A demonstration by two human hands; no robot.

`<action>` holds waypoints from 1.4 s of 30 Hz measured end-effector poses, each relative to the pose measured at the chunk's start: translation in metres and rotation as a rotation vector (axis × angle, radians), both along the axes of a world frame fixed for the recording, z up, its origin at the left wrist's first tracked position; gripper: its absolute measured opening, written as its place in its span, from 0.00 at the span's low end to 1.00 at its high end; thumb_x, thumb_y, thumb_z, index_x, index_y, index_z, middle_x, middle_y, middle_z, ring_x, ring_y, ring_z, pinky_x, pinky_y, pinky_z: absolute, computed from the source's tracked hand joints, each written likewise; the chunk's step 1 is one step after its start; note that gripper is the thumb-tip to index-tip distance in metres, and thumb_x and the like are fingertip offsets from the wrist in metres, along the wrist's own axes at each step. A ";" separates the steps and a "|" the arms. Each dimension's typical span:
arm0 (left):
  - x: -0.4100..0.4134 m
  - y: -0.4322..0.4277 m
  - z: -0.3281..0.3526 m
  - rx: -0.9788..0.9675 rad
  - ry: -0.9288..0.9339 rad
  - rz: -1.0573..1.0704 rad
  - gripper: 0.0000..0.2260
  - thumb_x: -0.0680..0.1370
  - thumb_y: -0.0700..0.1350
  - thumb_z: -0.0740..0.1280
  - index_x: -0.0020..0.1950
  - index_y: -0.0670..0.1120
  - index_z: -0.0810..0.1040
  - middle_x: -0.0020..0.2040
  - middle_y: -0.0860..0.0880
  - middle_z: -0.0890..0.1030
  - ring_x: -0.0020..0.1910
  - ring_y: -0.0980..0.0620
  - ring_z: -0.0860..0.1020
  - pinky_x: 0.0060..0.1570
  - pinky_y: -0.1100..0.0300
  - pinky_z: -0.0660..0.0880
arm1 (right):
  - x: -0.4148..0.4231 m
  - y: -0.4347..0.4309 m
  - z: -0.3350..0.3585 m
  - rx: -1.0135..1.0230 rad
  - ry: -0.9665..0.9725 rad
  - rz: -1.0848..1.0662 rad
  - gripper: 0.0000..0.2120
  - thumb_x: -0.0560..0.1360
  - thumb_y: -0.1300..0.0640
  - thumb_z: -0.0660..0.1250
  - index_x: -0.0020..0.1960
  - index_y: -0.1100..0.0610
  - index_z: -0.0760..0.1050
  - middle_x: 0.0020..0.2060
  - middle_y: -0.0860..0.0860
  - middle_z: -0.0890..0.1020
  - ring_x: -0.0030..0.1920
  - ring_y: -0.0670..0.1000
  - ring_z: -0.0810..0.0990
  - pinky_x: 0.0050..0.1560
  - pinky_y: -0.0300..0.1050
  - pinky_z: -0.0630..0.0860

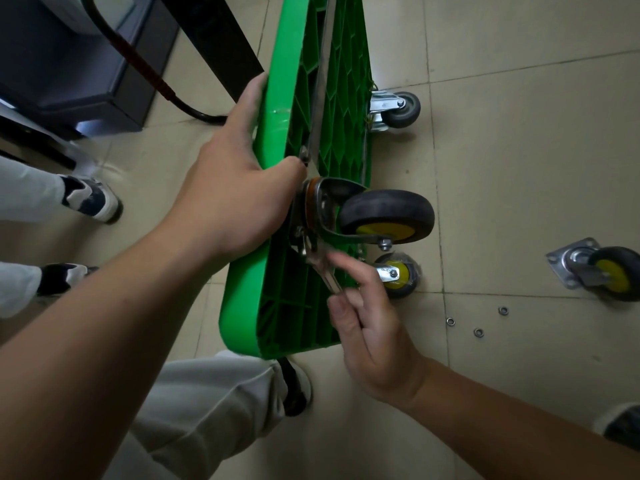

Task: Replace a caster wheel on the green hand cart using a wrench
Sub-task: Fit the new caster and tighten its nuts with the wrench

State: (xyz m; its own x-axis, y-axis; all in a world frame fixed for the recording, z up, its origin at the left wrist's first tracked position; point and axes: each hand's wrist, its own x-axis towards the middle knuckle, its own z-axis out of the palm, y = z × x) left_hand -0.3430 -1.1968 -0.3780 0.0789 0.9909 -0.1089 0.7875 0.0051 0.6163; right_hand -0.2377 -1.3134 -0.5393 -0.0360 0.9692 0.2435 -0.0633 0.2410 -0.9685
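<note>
Loose caster right of cart

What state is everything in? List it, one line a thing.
green cart: tipped on its side, underside showing.
upper caster: on the cart, off the floor.
wrench: head at the upper caster's plate.
left hand: grips the cart's edge.
right hand: pinches the wrench.
loose caster: lying unmounted on the floor.
washers: three, loose on the floor.
grey caster: mounted at the far end.

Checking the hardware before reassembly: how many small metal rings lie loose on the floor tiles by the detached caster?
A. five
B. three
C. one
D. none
B: three small metal rings lie apart from one another on the floor tiles, near the detached caster.
</note>
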 end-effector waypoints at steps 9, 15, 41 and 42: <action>-0.003 0.001 -0.002 -0.003 0.001 -0.007 0.36 0.74 0.50 0.67 0.78 0.69 0.56 0.48 0.57 0.81 0.41 0.49 0.83 0.46 0.43 0.82 | 0.005 0.014 -0.001 -0.151 -0.243 0.079 0.12 0.82 0.40 0.52 0.50 0.46 0.68 0.29 0.41 0.71 0.29 0.45 0.72 0.28 0.47 0.68; -0.002 0.002 -0.002 0.001 0.006 0.031 0.35 0.78 0.46 0.68 0.78 0.69 0.57 0.46 0.59 0.78 0.43 0.48 0.83 0.47 0.43 0.82 | 0.008 0.016 0.023 -0.248 -0.314 0.189 0.17 0.83 0.40 0.50 0.54 0.50 0.71 0.34 0.44 0.76 0.35 0.45 0.76 0.34 0.45 0.72; -0.009 -0.040 0.007 -0.070 -0.050 -0.019 0.40 0.80 0.51 0.70 0.82 0.64 0.46 0.63 0.57 0.75 0.46 0.57 0.81 0.43 0.57 0.80 | 0.049 -0.001 -0.004 -0.279 -0.738 -0.081 0.31 0.76 0.31 0.43 0.48 0.54 0.72 0.34 0.52 0.78 0.35 0.55 0.78 0.37 0.56 0.76; -0.011 -0.053 0.007 -0.077 0.002 -0.053 0.43 0.79 0.52 0.71 0.82 0.65 0.43 0.71 0.53 0.72 0.51 0.54 0.82 0.47 0.53 0.82 | 0.058 -0.006 -0.015 -0.317 -0.792 -0.109 0.31 0.75 0.30 0.43 0.50 0.53 0.73 0.36 0.52 0.80 0.36 0.55 0.79 0.37 0.55 0.76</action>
